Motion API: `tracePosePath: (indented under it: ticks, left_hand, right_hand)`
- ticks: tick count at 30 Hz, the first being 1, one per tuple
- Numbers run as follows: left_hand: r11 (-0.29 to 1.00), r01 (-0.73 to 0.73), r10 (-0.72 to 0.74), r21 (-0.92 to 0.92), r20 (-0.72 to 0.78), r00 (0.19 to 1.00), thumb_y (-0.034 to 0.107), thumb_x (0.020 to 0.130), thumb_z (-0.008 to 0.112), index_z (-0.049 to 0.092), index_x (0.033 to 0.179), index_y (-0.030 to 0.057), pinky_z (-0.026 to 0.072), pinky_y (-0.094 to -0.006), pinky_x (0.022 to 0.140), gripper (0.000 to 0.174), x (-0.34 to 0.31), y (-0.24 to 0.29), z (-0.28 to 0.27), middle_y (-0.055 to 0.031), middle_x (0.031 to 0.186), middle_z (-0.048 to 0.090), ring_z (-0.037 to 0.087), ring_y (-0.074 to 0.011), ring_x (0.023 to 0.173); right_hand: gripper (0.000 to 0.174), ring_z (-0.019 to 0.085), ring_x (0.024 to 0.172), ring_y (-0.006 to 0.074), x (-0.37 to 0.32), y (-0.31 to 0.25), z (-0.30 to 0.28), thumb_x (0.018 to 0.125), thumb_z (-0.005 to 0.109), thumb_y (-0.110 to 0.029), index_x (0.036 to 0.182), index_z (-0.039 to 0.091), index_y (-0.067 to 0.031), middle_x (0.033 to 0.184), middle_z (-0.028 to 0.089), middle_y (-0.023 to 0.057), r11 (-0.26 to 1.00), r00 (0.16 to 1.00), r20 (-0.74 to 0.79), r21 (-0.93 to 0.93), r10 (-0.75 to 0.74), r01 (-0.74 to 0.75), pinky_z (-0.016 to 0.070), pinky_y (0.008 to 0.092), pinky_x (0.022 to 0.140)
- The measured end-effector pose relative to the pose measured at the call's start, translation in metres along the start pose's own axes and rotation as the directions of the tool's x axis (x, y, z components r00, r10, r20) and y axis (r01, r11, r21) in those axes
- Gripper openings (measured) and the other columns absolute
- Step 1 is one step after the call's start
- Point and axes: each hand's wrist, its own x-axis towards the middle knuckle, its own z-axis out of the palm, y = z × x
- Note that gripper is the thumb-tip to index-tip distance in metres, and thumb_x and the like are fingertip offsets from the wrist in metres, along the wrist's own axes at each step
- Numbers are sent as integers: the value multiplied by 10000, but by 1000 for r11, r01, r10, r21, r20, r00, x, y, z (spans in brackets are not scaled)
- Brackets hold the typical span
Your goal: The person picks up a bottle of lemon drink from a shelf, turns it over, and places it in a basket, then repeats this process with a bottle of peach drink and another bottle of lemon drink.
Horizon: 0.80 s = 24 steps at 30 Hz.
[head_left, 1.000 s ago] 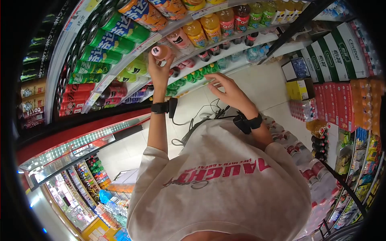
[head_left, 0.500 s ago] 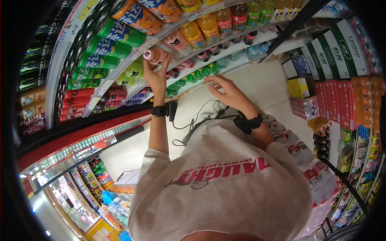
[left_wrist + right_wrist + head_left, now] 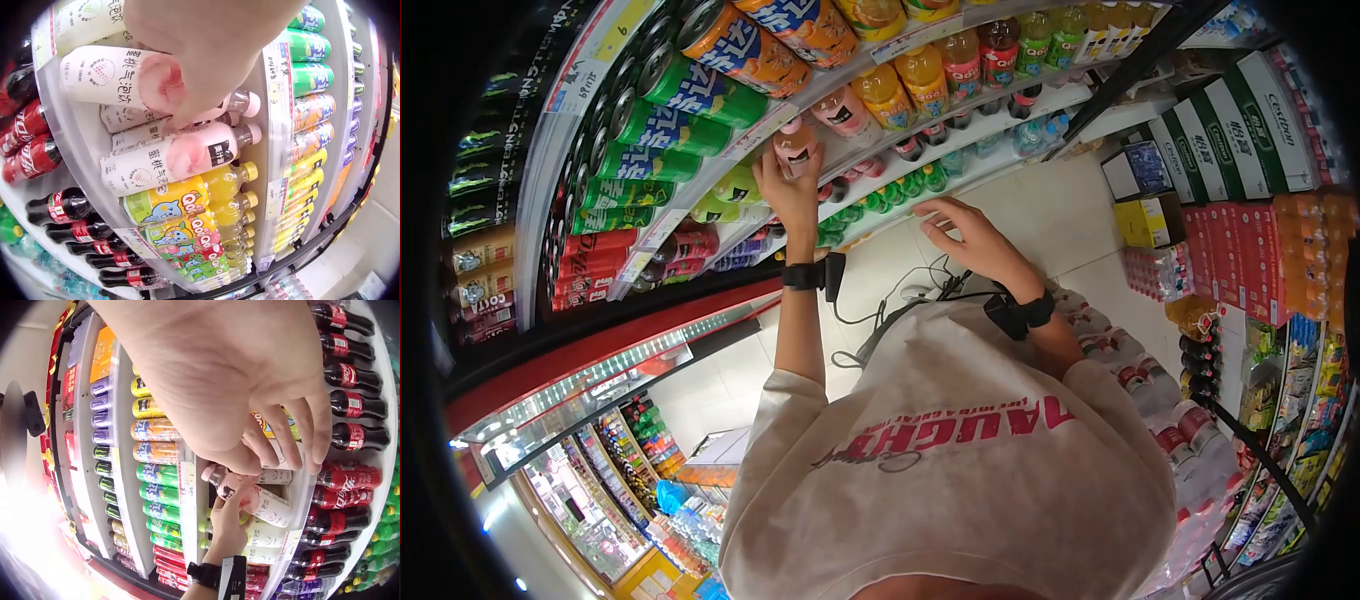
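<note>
My left hand (image 3: 792, 200) grips a pink peach soda bottle (image 3: 796, 152) by its body at the shelf edge. In the left wrist view this bottle (image 3: 106, 75) lies partly behind the hand, its white label showing. Right beside it, more peach soda bottles (image 3: 187, 157) stand in the same row. The right wrist view shows the held bottle tilted, cap toward the can shelf, with the left fingers curled round it. My right hand (image 3: 972, 238) hovers lower and to the right, in front of the shelves, fingers loosely bent and holding nothing.
Yellow Qoo bottles (image 3: 169, 200) stand next to the peach sodas. Green soda cans (image 3: 700, 90) fill the shelf above, and cola bottles (image 3: 69, 209) the one below. Cables (image 3: 900, 290) hang before me. Stacked cartons (image 3: 1240, 130) and wrapped water packs (image 3: 1190, 430) are on the right.
The held bottle first tipped to the left, then swung back to the right with its label turned more to view. My left hand shifted slightly with it. The right hand stayed nearly still.
</note>
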Motion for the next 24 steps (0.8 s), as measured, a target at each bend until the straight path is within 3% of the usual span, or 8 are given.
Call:
tracePosePath:
  ticks: [4,7,10,13,16,19,22,24]
  left_hand:
    - [994,51,-51,-96,6,999,225,786,925,642,1282,-52,549,-336,834,635,13,-6,1,-141,1137,657,664,-207,1010]
    - [899,245,-223,-362,101,969,214,783,930,634,1244,-87,551,-324,821,625,27,-13,1,-127,1127,693,670,-180,942]
    - [885,209,-204,-416,57,977,244,777,933,659,1146,-81,551,-332,774,563,31,-35,19,-133,1038,728,668,-189,861]
    - [923,204,-191,-327,72,979,234,774,934,640,1180,-85,555,-330,809,594,32,-2,13,-142,1092,732,673,-184,892]
    - [951,140,-94,-274,177,980,234,777,930,618,1218,-87,562,-338,832,628,30,7,3,-157,1125,736,702,-207,944]
    - [953,142,-12,-268,436,900,229,786,921,600,1256,-79,572,-361,869,647,17,-47,14,-179,1154,737,725,-244,1005]
    - [919,228,-106,-322,356,928,203,807,909,625,1258,-60,550,-352,941,595,8,-21,10,-143,1154,733,703,-216,1074]
    - [928,223,-126,-299,313,941,203,809,900,599,1281,-58,567,-383,946,618,9,-31,17,-180,1171,738,718,-264,1103]
  right_hand:
    - [310,703,1062,223,4,1,2,1024,633,-136,1298,612,7,1279,687,136,1000,1000,13,-9,-11,11,573,346,910]
    - [307,703,1062,224,8,0,3,1022,633,-132,1295,611,6,1274,688,135,1000,1000,24,-14,-16,16,572,346,912]
    - [313,708,1049,236,10,2,6,1024,637,-148,1293,614,11,1263,689,146,1000,999,35,-9,-12,12,575,351,902]
    - [323,713,1035,246,11,5,7,1027,640,-166,1293,616,15,1259,690,158,1000,1000,31,1,-3,3,576,358,892]
    - [310,705,1066,215,10,5,7,1027,635,-142,1299,607,5,1280,690,135,1000,999,40,-14,28,-27,568,346,911]
    - [309,704,1066,211,10,3,10,1035,627,-151,1301,605,5,1272,693,139,999,998,49,-3,43,-43,566,349,916]
    - [308,702,1069,212,14,2,13,1039,622,-151,1303,603,6,1264,697,139,998,996,72,-19,54,-53,563,351,922]
    - [307,700,1074,213,16,0,16,1038,622,-146,1305,603,6,1263,699,133,998,993,98,-29,67,-64,562,351,926]
